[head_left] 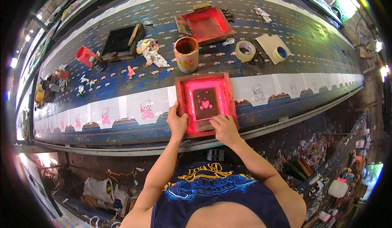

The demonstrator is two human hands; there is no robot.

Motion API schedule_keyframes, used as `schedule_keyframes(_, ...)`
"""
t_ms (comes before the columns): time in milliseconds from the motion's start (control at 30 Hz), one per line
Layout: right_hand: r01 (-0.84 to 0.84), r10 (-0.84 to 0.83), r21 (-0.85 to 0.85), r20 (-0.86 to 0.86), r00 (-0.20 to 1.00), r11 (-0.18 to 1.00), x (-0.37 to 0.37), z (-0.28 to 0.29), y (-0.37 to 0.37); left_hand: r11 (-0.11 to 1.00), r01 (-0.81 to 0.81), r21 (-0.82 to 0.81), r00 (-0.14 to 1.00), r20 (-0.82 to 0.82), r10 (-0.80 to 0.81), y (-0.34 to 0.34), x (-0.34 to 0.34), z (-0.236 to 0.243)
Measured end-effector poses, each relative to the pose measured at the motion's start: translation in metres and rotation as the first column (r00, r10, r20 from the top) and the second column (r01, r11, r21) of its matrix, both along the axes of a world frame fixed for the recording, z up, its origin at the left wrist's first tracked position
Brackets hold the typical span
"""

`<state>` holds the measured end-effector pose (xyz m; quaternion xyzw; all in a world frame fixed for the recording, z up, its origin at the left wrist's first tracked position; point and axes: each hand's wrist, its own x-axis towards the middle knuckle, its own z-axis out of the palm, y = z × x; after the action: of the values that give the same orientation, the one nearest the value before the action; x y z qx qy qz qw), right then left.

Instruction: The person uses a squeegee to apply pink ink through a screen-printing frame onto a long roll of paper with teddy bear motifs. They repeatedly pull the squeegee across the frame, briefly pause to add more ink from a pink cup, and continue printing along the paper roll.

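A wooden printing screen (180, 93) with a bright pink interior and a bear stencil lies on the row of white fabric pieces (261, 81) along the table's near edge. My left hand (177, 124) grips the screen's left side near its lower corner. My right hand (224, 128) is closed on a squeegee (204, 125) at the bottom inside the screen. Pink bear prints (146, 109) show on pieces to the left, grey outline bears on pieces to the right.
On the long table (114, 77) behind the screen stand an ink pot (186, 58), a red screen (206, 24), a dark screen (118, 42), a red cup (84, 56), tape rolls (245, 56), cardboard and crumpled cloth. Cluttered supplies (337, 187) lie below, right.
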<state>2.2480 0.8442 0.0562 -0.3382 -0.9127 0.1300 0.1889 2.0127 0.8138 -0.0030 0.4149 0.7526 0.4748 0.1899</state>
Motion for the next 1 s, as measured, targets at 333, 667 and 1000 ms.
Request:
schedule_keyframes(333, 0.341, -0.346, -0.061, -0.222, 0.912, 0.938, 0.040, 0.017, 0.003, 1.000, 0.006, -0.013, 0.996, 0.093, -0.005, -0.001, 0.002, 0.009)
schedule_keyframes(667, 0.460, -0.643, -0.523, -0.244, 0.726, 0.718, 0.081, -0.024, 0.027, 0.998, -0.009, 0.064, 0.998, 0.060, 0.005, 0.005, 0.031, 0.043)
schedule_keyframes(1000, 0.467, -0.610, -0.443, -0.267, 0.746, 0.765, 0.239, -0.002, 0.094, 0.996, -0.031, 0.083, 0.990, 0.139, 0.020, 0.077, 0.201, 0.030)
